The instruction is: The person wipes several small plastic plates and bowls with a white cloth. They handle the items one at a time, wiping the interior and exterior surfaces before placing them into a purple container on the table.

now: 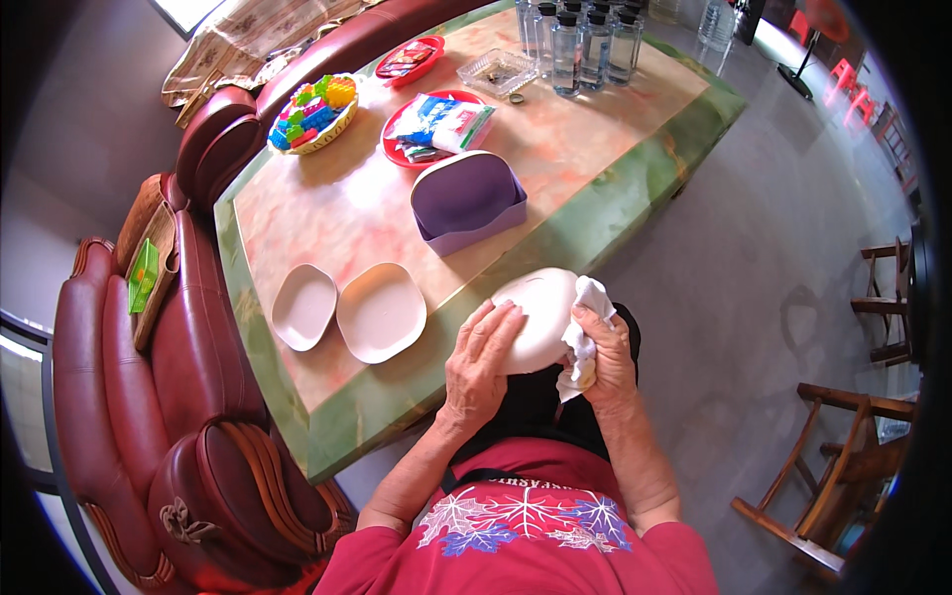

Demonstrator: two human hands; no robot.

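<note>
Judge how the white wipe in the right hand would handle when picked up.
The wipe is probably floppy, since creased ends stick out of the right hand. Its thin look suggests lightness, and its folds make rolling unlikely.

Lettering shows on the crimson T-shirt of the person wearing the camera: one short line of pale capital letters across the chest, directly above a row of printed white and blue maple leaves. A fold of fabric cuts into the line, so only part is legible. On the table, a shiny blue-and-white plastic packet, lying on a round red plate, carries print too small to read.
</note>
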